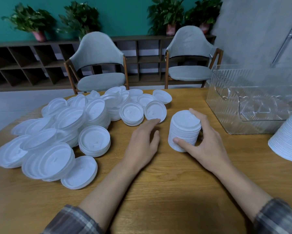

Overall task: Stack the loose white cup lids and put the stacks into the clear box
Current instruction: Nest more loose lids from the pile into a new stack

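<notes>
1. Fingers [197,115] of the right hand [207,146] curl over the far top rim of a tall stack of lids [184,130], with the thumb pressed low on its near side; the stack stands upright on the wooden counter [158,191], near the middle, close to the clear box [253,102] at the far right.
2. Beside that stack the left hand [143,144] is palm down and holds nothing; its fingers are nearly straight and close together, tips at the near edge of a single lid [155,114] that leans on a low stack; whether they touch it cannot be told.
3. Across the left of the counter the loose lids [57,132] lie heaped; some sit in short stacks, some are tilted.
4. At the right edge of view a second stack [287,137] stands in front of the box.
5. Behind the counter are two grey chairs [99,78]; beyond them, potted plants [30,19] stand on a dark shelf [23,65].
</notes>
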### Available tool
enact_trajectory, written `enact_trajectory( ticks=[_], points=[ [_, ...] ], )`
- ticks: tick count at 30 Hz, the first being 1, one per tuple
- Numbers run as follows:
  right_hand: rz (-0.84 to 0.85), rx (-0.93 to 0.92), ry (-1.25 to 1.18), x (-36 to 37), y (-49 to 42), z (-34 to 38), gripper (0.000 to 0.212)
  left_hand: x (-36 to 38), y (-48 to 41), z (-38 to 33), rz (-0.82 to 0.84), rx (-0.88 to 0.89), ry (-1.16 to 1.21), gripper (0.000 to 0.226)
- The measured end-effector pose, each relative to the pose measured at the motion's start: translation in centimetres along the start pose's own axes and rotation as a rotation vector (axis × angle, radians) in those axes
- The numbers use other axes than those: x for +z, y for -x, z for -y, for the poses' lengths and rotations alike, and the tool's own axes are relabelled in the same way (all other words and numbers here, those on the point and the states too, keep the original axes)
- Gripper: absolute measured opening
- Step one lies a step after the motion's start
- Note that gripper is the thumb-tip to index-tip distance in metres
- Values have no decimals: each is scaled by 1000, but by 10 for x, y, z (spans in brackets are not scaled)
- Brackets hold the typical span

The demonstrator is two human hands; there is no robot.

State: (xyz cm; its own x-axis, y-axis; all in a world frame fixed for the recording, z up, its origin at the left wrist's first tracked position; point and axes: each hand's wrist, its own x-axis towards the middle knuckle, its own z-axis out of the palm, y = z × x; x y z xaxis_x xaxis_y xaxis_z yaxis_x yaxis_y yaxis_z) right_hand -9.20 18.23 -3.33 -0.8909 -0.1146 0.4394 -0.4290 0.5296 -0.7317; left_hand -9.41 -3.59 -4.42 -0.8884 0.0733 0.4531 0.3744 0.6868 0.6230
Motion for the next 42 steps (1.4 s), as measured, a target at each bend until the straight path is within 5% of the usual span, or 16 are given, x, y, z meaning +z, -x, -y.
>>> enact_trajectory(
  ticks=[7,19,32,35,42],
  points=[
    [0,29,-17,0,-2,-5,92,6,-27,4,90,91,-395,41],
    [-1,50,-3,-1,-1,1,90,-1,-15,7,17,110,-336,7],
    [-70,24,-69,0,4,12,76,-30,-6,-28,-151,-265,504,13],
    [-68,22,-67,1,3,13,76,-35,-7,-36,-214,-322,684,30],
    [-28,0,-71,2,4,17,84,-34,-12,-41,-109,-405,1115,47]
  ],
)
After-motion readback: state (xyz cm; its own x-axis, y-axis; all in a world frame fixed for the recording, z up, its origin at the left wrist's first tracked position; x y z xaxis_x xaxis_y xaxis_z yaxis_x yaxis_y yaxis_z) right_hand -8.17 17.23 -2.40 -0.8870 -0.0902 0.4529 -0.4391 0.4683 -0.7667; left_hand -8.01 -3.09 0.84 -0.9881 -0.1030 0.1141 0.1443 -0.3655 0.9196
